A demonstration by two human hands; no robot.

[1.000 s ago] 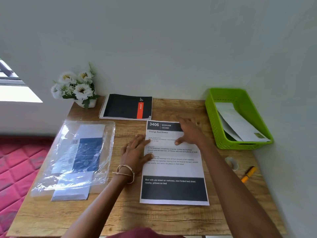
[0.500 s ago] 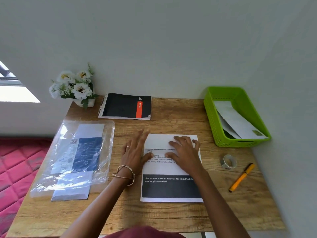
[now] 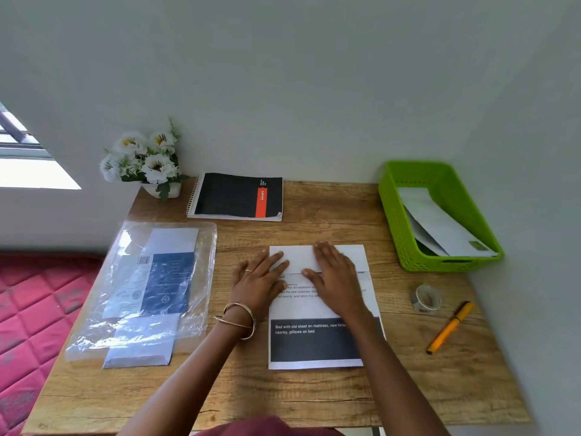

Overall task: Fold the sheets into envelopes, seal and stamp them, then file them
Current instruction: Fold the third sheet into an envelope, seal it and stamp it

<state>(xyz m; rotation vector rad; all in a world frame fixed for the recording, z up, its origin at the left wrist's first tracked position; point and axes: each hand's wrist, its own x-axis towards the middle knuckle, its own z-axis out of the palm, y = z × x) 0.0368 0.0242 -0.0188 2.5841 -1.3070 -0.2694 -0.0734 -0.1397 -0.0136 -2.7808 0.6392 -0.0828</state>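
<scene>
A printed sheet lies in the middle of the wooden desk, its top third folded down so the white back shows. My left hand lies flat on the folded flap's left edge, fingers spread. My right hand presses flat across the flap and its lower edge. A clear plastic pack of envelopes lies at the left, with one white envelope sticking out at its near end. The green basket at the back right holds white envelopes.
A tape roll and an orange pen lie right of the sheet. A black spiral notebook and a pot of white flowers stand by the wall. A red mattress is left of the desk.
My right hand pulled the sheet's top edge toward me and folded it down. Both hands now press flat on the folded flap.
</scene>
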